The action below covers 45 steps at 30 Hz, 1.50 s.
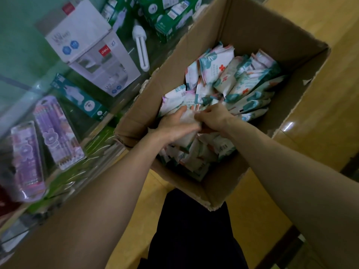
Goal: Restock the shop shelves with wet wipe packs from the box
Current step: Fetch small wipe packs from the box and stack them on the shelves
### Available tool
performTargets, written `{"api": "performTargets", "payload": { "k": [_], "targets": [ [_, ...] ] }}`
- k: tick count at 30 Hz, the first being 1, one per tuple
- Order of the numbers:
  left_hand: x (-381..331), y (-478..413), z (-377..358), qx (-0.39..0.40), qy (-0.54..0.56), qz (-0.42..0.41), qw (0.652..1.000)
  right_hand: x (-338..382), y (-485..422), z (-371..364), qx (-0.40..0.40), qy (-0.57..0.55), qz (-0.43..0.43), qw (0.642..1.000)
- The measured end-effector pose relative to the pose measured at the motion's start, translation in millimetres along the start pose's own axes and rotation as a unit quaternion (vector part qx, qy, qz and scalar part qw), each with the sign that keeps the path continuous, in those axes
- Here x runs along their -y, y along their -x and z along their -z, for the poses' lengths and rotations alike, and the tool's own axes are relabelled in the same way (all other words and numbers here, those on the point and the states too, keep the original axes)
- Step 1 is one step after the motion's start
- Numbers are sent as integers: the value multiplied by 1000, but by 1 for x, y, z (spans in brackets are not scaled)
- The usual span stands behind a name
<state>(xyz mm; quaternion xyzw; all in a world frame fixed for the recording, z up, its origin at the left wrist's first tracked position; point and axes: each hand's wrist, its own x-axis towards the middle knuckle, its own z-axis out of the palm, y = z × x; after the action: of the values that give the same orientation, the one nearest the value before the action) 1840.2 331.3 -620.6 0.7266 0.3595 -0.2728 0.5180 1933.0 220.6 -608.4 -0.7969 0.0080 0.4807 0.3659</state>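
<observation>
Reaches down into the open cardboard box [242,35] with 2 bare arms. Meets at the near-left part of the heap of wet wipe packs [242,84], over 1 pale pack [187,118] lying on top.

Lays the left grip [174,126] across that pack from the left, fingers curved over it and seemingly clamped on it, with the thumb lost in blur. Curls the right grip [212,116] tight at the same pack's right end, pinching the wrapper edge by the look of it. Cannot tell whether 1 pack or a small stack sits between them.

Leaves the other packs loose in the box: on edge toward the far right, flat and jumbled nearer.

Judges the pale pack's long axis as roughly left to right, from grip to grip, so should clear the box walls on a straight lift. Places the glass display case [19,55], with its bulb cartons [93,55] and pencil blisters [56,133], just beside the box on the left, nearer the left grip. Sees no wipe shelf in view, so cannot name the destination. Risks dragging touching neighbour packs up with it.
</observation>
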Motion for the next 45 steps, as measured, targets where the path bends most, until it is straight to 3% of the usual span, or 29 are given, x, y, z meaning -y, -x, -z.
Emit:
{"api": "performTargets", "payload": {
  "k": [2,4,6,7,9,11,12,16,22,24,26,29,31,33,37,45],
  "targets": [
    [7,1,-6,3,-99,-18,995,-3,-6,-1,-4,-25,-19,1000],
    [12,0,-12,-36,-120,-40,991,-2,-4,-1,32,-21,-37,999],
    [13,2,-11,-65,-88,-15,994,-1,1,8,72,145,0,987],
    [14,1,-10,-75,-75,1,994,-1,8,13,102,270,36,957],
    [14,1,-7,-91,-64,24,994,-3,26,17,155,497,75,851],
    [13,4,-7,-98,-62,27,993,-11,40,14,172,644,72,742],
    [12,5,-7,-97,-60,28,993,-16,44,11,165,679,52,714],
    [11,8,-9,-85,-54,24,995,-31,29,1,83,711,-4,699],
    [6,10,-8,-83,-26,17,996,-34,28,7,45,731,47,679],
    [2,11,-6,-77,-2,25,997,-28,28,11,12,702,100,705],
    [-4,13,-3,-77,39,45,995,-15,29,11,-16,638,150,755],
    [-15,17,6,-51,217,89,971,6,32,16,-64,500,157,849],
    [-26,26,13,-15,338,104,935,15,36,25,-61,311,102,943],
    [-37,35,18,13,401,100,910,19,45,33,-41,84,54,994],
    [-60,57,20,60,493,73,865,20,79,39,-97,-177,34,979],
    [-119,119,13,131,592,15,795,40,153,58,-174,-441,18,880]
  ]
}}
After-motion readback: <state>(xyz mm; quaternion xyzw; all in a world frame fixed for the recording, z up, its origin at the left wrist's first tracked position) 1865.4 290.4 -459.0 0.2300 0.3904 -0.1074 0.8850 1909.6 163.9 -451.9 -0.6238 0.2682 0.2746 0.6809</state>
